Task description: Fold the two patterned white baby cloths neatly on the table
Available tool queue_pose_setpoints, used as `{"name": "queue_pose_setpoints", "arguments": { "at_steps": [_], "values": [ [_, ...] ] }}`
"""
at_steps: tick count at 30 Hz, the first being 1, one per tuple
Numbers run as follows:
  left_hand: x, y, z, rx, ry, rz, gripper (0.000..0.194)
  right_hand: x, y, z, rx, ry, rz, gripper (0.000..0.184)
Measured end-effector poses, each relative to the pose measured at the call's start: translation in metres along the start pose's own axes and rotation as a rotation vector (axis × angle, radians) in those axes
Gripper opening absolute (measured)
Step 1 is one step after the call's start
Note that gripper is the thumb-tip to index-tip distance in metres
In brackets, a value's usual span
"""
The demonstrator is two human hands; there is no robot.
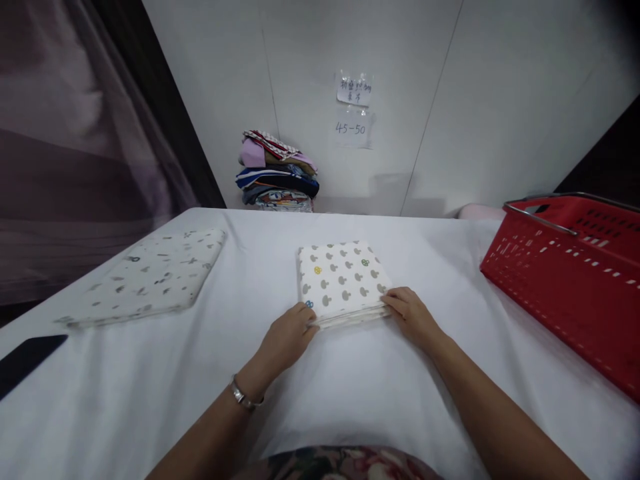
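Note:
A white cloth printed with grey mushroom shapes [345, 275] lies folded into a layered square in the middle of the table, a few of its prints yellow, green and blue. My left hand [289, 333] pinches the near left corner, thumb and fingers closed on the layers. At the near right corner my right hand [411, 313] grips the same cloth between thumb and fingers. Farther left rests a second folded white cloth with small dark prints [155, 277], apart from both hands.
A red plastic basket [565, 287] with metal handles stands on the right of the white-covered table [210, 400]. At the left edge lies a dark flat object [30, 360]. Beyond the table's far edge is a stack of folded fabrics [277, 173], and paper signs [354, 110] hang on the wall.

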State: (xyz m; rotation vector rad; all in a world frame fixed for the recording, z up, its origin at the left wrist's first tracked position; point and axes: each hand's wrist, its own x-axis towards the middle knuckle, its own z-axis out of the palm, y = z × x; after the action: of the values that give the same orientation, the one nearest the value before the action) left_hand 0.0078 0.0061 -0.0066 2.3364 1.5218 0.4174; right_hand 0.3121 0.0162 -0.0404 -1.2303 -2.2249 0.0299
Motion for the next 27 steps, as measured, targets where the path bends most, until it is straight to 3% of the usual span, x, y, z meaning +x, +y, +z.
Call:
{"name": "queue_pose_setpoints", "arguments": {
  "at_steps": [10, 16, 27],
  "values": [
    [0.0013, 0.0043, 0.0028, 0.098, -0.022, -0.027, 0.004, -0.0016, 0.0022, 0.0005, -0.024, 0.016, 0.005, 0.027],
    [-0.001, 0.0024, 0.0024, 0.07, -0.022, -0.04, 0.003, -0.0021, -0.0034, -0.0046, 0.056, -0.044, 0.065, 0.025],
    [-0.005, 0.0044, -0.0012, 0.052, -0.006, -0.021, 0.006, -0.007, 0.0053, 0.0016, 0.196, -0.01, 0.11, 0.017]
  ]
}}
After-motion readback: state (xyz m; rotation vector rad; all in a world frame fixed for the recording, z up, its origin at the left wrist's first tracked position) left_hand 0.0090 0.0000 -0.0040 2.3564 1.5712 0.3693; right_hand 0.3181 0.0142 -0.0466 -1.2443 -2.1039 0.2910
